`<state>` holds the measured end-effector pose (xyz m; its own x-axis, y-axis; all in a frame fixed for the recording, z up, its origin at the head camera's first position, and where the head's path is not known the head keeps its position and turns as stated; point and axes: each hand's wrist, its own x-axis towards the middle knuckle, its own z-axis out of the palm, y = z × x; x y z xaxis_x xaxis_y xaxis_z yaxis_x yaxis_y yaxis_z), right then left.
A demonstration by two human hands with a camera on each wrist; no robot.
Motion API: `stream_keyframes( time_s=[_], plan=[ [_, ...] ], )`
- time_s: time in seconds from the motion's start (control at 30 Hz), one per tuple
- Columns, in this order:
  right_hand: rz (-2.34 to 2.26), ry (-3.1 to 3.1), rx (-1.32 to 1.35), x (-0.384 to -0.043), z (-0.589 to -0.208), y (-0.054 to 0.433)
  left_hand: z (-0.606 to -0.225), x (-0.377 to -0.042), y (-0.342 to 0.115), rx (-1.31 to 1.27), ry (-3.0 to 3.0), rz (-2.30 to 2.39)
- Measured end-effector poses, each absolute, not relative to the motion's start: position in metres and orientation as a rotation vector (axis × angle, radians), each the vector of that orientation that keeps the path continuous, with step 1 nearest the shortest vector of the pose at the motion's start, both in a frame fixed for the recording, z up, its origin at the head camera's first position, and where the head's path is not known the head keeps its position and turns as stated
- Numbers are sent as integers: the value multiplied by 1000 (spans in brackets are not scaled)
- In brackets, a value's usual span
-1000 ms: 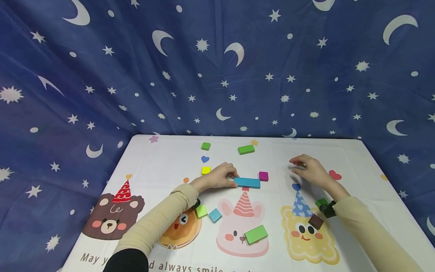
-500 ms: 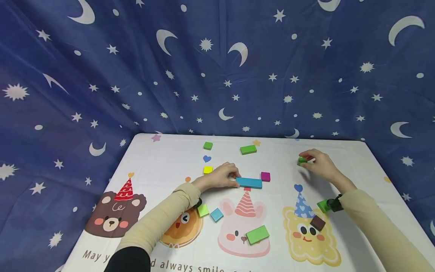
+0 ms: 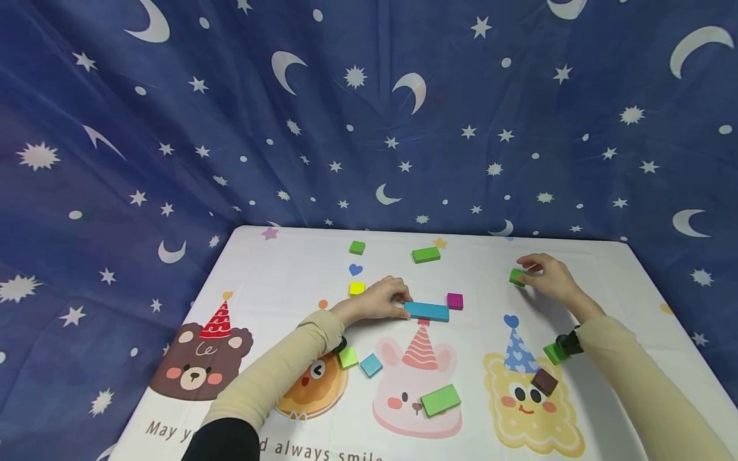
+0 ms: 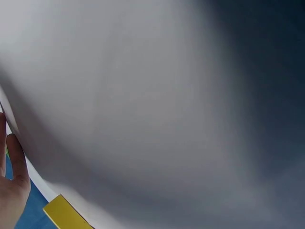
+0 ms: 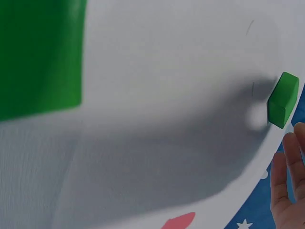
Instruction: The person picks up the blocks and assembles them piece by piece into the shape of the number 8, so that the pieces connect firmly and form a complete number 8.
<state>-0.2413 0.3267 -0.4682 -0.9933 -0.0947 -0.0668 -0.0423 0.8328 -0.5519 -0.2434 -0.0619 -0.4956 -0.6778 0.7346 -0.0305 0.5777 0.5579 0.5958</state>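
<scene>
My left hand [image 3: 377, 299] pinches the left end of a long blue block [image 3: 426, 312] between thumb and fingers in the head view. In the left wrist view only part of that hand [image 4: 14, 186] shows, and the blue block cannot be made out. On the right, my right hand [image 3: 548, 280] is beside a small green block [image 3: 517, 277], with its thumb and forefinger near the block's right side. The right wrist view shows its fingers [image 5: 279, 176] fairly straight and apart from the green block [image 5: 283, 101]. A magenta block [image 3: 455, 301] lies near the blue one's right end.
Yellow [image 3: 357, 289], lime [image 3: 348, 358] and light-blue [image 3: 371, 365] blocks lie around the left forearm. Green blocks [image 3: 426, 255] [image 3: 357, 248] are at the back. Another green block [image 3: 441, 401] is in front. A brown block [image 3: 544, 382] and green block [image 3: 555, 353] lie near the right wrist.
My right hand has drawn back to the right, uncovering the small green block, which stays about where it was. My left hand and the blue block keep their place; the head view shifts slightly.
</scene>
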Motion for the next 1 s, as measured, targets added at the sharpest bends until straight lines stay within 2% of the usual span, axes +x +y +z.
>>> stream_keyframes(
  time_s=[0.43, 1.0],
  plan=[
    [-924, 2882, 16, -240, -482, 326, -493, -242, -62, 1098, 2521, 803],
    [-894, 2903, 36, -241, -488, 325, -492, -240, -61, 1064, 2522, 793]
  ],
)
